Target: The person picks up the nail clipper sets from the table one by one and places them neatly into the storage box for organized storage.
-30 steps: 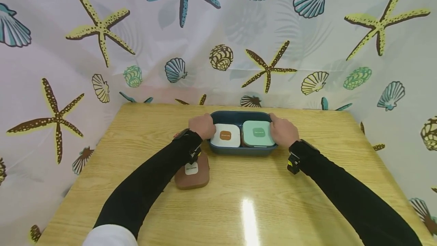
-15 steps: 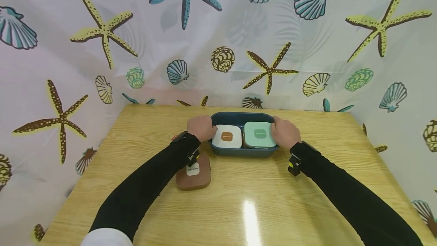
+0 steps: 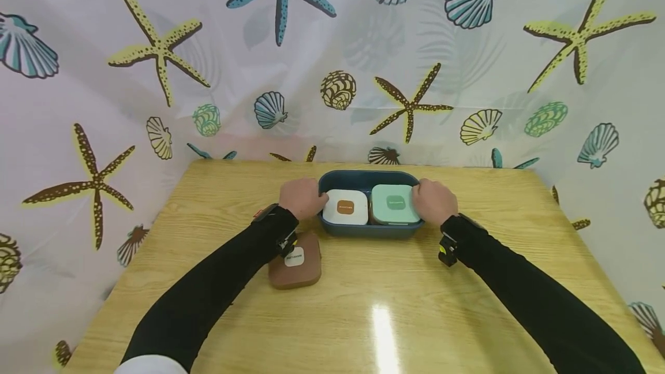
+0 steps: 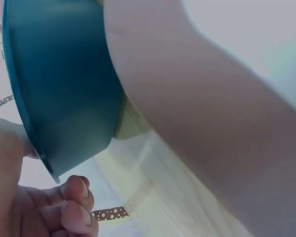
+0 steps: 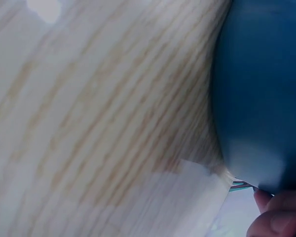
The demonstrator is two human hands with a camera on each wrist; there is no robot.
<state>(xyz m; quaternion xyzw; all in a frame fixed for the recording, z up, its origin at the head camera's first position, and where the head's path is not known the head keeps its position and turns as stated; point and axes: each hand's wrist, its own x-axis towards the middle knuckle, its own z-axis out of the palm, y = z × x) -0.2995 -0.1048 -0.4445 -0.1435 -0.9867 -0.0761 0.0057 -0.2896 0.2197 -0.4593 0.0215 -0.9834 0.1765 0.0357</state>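
Observation:
A dark blue oblong bin (image 3: 369,230) stands on the table, with a white-lidded box (image 3: 345,216) and a mint-lidded box (image 3: 393,213) side by side in it. At its left end is my left hand (image 3: 301,198), its thumb over the rim; in the left wrist view its loosely bent fingers (image 4: 79,217) show a gap from the bin wall. My right hand (image 3: 434,201) grips the bin's right rim; only some of its fingertips (image 5: 281,219) appear in the right wrist view. A brown square box (image 3: 294,274) lies near my left wrist.
The wooden table (image 3: 353,299) reaches back to a white curtain (image 3: 306,131) printed with starfish and shells, which also closes off both sides. Behind my left wrist a small red item (image 3: 257,213) is partly hidden.
My left hand has shifted slightly left, baring more of the bin's left rim and of the brown box. The right hand stays at its rim, and the bin stands nearly still.

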